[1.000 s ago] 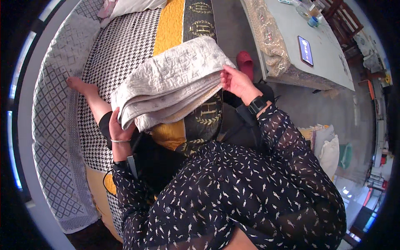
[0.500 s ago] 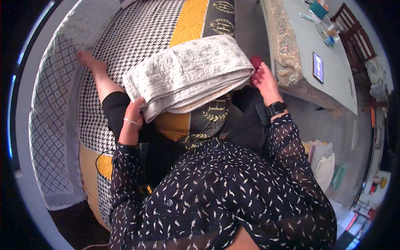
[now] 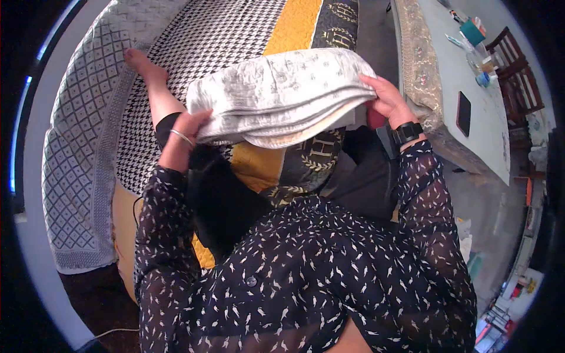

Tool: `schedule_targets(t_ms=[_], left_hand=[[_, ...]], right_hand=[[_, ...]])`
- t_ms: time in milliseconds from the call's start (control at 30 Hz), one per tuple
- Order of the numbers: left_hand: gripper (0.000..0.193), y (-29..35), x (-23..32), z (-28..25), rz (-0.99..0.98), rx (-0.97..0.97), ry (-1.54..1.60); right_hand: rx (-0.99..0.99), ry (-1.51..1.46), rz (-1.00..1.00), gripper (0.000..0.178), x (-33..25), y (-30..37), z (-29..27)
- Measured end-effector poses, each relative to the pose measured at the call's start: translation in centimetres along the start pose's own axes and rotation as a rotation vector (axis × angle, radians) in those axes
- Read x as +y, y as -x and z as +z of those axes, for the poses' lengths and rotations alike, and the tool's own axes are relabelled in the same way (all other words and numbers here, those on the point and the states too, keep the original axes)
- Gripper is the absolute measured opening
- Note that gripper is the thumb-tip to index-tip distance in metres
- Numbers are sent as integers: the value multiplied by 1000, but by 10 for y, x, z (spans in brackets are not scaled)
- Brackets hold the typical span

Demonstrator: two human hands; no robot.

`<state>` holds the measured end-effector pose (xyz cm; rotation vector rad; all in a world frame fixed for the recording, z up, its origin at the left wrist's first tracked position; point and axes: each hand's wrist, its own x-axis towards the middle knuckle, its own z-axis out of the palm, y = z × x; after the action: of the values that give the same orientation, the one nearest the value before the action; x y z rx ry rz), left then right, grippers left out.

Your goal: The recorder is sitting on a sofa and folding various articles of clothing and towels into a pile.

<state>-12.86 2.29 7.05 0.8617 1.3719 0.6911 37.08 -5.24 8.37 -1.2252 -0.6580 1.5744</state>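
A folded white quilt (image 3: 276, 82) with a pale grey pattern hangs between my hands, above the bed's edge and my lap. Its stacked layers show along the near side, the lowest one cream. My left hand (image 3: 189, 128), with a bracelet at the wrist, grips the near left corner. At the right end my right hand (image 3: 387, 97), below a dark watch, pinches the folded edge with the thumb on top. The fingers under the cloth are hidden.
I sit on a bed with a black-and-white houndstooth cover (image 3: 206, 44) and a yellow band (image 3: 292, 26). A grey diamond-patterned cloth (image 3: 79, 159) drapes at the left. On the right, a table (image 3: 488, 135) bears a phone (image 3: 464, 113); wooden chairs (image 3: 521, 88) stand beyond.
My right hand, open beside the quilt's right end before, has closed on its edge. The quilt's near side is lifted, and its layers fan apart more. The phone's screen has gone dark.
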Motion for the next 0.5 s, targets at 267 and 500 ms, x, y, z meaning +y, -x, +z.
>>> schedule_targets(t_ms=[267,500], left_hand=[[29,-32,42,-23,95,79,-114],[40,14,7,-12,-158,-273,334]], right_hand=[[11,-141,9,34,33,-15,15],[44,-173,28,36,40,-6,-9]])
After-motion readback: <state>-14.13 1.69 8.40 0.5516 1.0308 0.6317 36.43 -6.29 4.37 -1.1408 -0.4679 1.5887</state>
